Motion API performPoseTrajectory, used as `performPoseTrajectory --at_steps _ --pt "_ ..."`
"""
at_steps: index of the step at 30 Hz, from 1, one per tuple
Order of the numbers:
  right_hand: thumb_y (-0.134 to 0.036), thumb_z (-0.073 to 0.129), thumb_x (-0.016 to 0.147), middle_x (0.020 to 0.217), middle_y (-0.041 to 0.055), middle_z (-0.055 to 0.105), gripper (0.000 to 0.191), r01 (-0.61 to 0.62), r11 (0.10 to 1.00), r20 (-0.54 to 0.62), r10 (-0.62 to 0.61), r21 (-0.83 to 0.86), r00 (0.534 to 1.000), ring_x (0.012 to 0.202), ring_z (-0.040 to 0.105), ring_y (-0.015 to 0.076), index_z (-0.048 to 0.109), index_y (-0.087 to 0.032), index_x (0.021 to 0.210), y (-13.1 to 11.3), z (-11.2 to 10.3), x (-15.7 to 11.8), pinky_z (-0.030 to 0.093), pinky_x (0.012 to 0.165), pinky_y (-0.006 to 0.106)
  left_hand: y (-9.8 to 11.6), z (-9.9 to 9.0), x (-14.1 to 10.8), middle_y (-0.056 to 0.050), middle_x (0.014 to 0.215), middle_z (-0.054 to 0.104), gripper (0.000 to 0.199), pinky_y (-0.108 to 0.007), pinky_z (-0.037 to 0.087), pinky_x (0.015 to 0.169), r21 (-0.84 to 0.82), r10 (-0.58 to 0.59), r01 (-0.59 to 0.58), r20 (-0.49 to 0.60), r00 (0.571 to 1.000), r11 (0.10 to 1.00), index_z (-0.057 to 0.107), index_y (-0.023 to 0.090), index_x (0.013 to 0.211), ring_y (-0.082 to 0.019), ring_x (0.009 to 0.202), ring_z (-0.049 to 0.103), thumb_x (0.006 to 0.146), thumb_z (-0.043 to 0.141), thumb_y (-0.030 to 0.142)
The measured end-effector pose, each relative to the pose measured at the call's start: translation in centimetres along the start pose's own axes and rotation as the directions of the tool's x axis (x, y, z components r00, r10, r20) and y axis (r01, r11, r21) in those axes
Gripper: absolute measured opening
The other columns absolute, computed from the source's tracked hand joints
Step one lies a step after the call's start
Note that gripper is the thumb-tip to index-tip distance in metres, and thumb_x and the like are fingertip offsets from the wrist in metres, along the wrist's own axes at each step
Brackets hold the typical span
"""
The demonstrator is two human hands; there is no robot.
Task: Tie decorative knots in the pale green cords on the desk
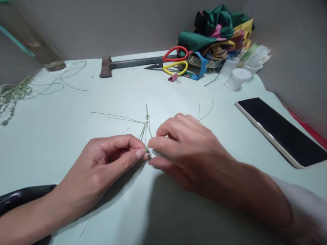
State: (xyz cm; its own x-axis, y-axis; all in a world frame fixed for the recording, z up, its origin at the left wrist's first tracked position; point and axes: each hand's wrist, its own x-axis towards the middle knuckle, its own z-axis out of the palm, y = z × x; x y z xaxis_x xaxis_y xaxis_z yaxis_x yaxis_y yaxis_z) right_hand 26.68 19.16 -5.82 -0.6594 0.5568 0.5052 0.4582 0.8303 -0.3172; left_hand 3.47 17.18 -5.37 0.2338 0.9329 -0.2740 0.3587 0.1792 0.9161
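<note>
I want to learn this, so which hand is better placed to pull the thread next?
Probably the right hand: its fingers are close beside the pinched threads, while the left hand seems busy holding them.

You have pale green and white threads (pixel 146 117) before you on a pale mint tabletop (pixel 114 93). Far off, your scissors (pixel 159 64) show one red handle, one yellow handle and dark blades; the hammer (pixel 135 62) has a rust-brown head and a dark grey shaft. Your clip (pixel 173 77) is dull pink. At far right, the cloth (pixel 222 23) mixes deep green, yellow, pink and blue, beside whitish cups (pixel 237 80). To your right, the phone (pixel 281 129) has a black screen and pale edge. Your right sleeve (pixel 301 200) is pale grey.
</note>
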Motion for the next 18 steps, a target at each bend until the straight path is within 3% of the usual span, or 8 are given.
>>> performPoseTrajectory --at_steps 5,10,13,15,18 --pt "-0.010 0.059 0.106 0.087 0.0024 0.063 0.019 0.035 0.999 -0.018 -0.036 -0.019 0.999 0.079 0.050 0.0162 0.070 -0.016 0.091 0.4 2.1 0.0 0.042 0.073 0.033 0.1 0.0 0.1 -0.001 0.067 0.057 0.038 -0.023 0.033 0.053 0.000 -0.011 0.011 0.021 1.000 1.000 0.077 0.021 0.076 -0.014 0.062 0.041 0.088 0.075 0.058" --pt "-0.001 0.059 0.100 0.087 0.0027 0.063 0.022 0.080 0.992 -0.106 -0.091 -0.100 0.990 0.078 0.045 0.0156 0.072 -0.016 0.088 0.4 1.5 -0.1 0.038 0.072 0.032 0.3 0.1 0.2 0.001 0.064 0.053 0.036 -0.022 0.033 0.054 -0.003 0.020 -0.020 0.010 1.000 1.000 0.075 0.020 0.073 -0.014 0.062 0.041 0.085 0.075 0.054" --pt "0.003 0.055 0.096 0.099 0.0064 0.067 0.026 0.030 1.000 -0.061 -0.030 0.006 0.998 0.085 0.051 0.0163 0.070 -0.016 0.088 -0.3 0.2 -0.3 0.044 0.076 0.030 0.4 0.2 0.2 0.000 0.064 0.058 0.032 -0.022 0.036 0.054 -0.007 0.055 -0.055 -0.005 0.998 0.998 0.076 0.021 0.073 -0.014 0.062 0.045 0.085 0.075 0.051" --pt "0.001 0.051 0.097 0.105 0.0071 0.067 0.025 -0.048 0.983 0.029 0.044 0.176 0.999 0.088 0.056 0.0154 0.066 -0.018 0.090 -0.8 -1.0 -0.8 0.049 0.077 0.028 0.4 0.2 0.2 0.001 0.064 0.060 0.028 -0.021 0.036 0.053 -0.002 0.082 -0.082 -0.017 0.996 0.997 0.078 0.022 0.073 -0.013 0.061 0.046 0.086 0.075 0.047" --pt "-0.009 0.050 0.105 0.087 0.0017 0.065 0.021 -0.126 0.935 0.200 0.061 0.332 0.978 0.075 0.057 0.0138 0.060 -0.022 0.092 -1.2 -3.0 -2.2 0.050 0.068 0.025 0.4 0.2 0.1 0.002 0.062 0.059 0.025 -0.021 0.034 0.049 -0.009 0.102 -0.103 -0.030 0.994 0.995 0.079 0.024 0.073 -0.012 0.058 0.044 0.086 0.075 0.045"
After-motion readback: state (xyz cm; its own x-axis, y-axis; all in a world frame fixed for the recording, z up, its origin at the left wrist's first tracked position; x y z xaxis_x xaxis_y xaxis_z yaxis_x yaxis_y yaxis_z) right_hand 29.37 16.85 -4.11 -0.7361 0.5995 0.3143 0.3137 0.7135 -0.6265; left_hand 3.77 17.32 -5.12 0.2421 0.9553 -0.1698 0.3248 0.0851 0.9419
